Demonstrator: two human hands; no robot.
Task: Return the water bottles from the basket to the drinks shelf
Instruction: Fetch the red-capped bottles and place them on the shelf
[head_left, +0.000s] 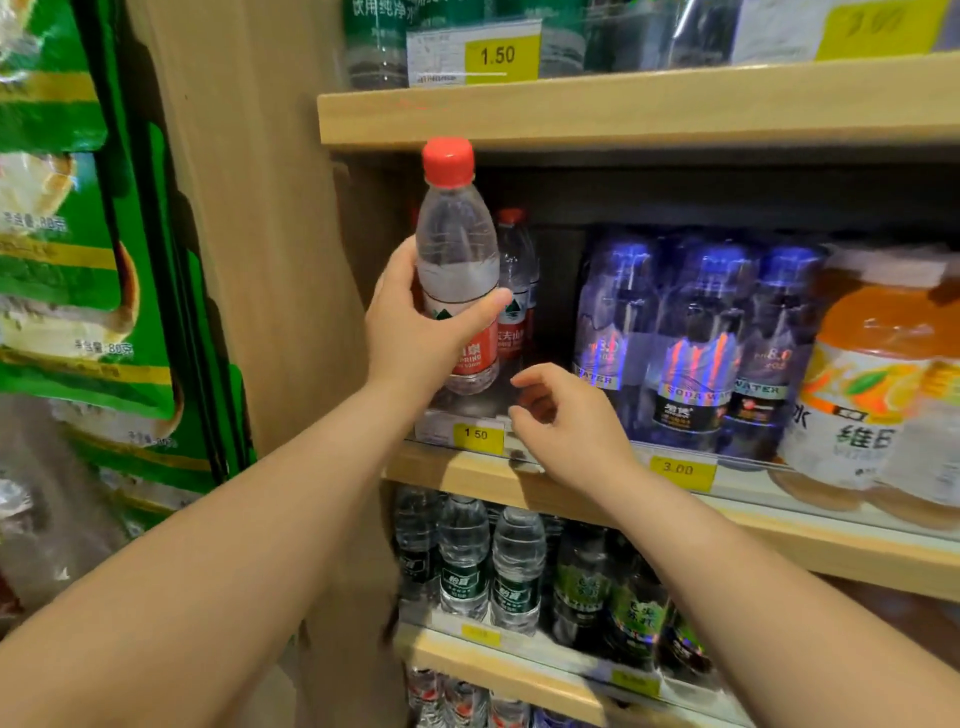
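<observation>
From the head camera I see a wooden drinks shelf (623, 111) in a shop, with a wood wall (260, 260) on its left side. The middle board (457, 475) has a yellow tag (478, 435) that says 1.50. Above that board, at its left end, my left hand (415, 322) is wrapped around one water bottle (457, 270) with a red cap, held upright. One more red-cap bottle (514, 270) stands on the board just behind it. My right hand (566, 421) holds nothing, fingers loosely bent, just above the board's front edge. Farther right on the board stand three blue bottles (696, 332), then orange drinks (872, 384). Under the board I count three clear bottles (488, 566) with dark green labels.
</observation>
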